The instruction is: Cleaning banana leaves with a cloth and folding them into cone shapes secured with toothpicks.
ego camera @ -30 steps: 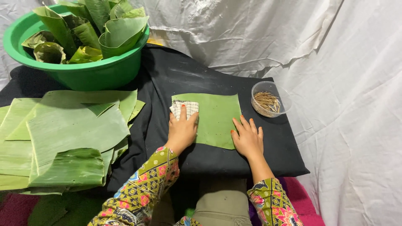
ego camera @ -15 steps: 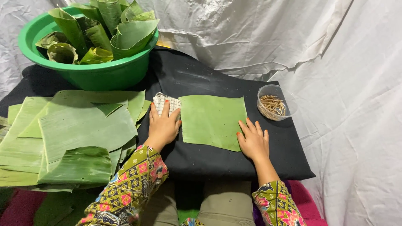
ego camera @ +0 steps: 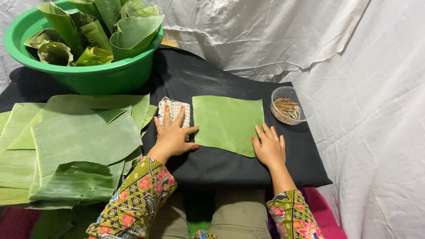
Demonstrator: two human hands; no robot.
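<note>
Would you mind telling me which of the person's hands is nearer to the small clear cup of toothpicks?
The right. The right hand rests on the square leaf's lower right corner, just below-left of the cup. The left hand lies on the checked cloth, across the leaf.

Colourful batik-print sleeves, olive trousers, orange-red nail polish w/ bare hands.
</note>
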